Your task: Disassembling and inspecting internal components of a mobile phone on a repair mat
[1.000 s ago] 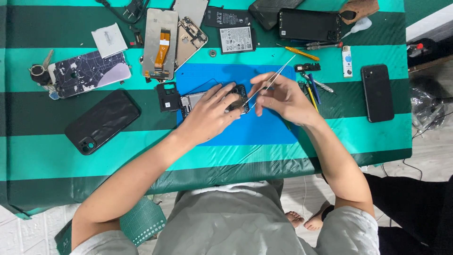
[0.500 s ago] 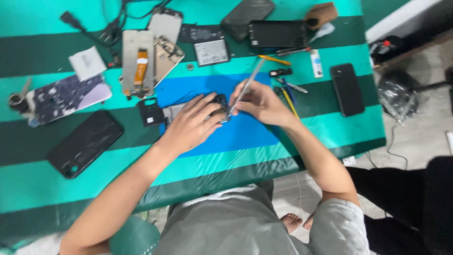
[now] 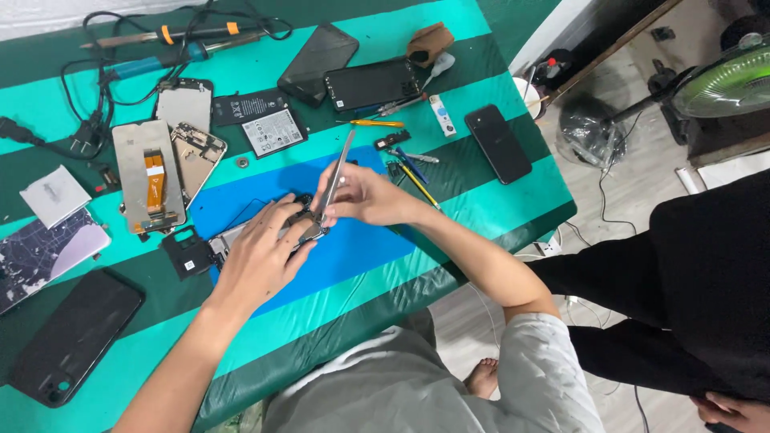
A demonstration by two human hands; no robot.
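Right hand has tilted the tweezers steeper over the phone frame.

Black phone, yellow screwdriver — battery, soldering iron

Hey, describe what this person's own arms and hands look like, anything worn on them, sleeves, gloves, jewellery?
Both the left hand and the right hand are bare: no gloves, and no rings or watch that I can see. The forearms are uncovered too. A short light grey sleeve covers the right upper arm, part of a light grey T-shirt. The left sleeve is out of view.
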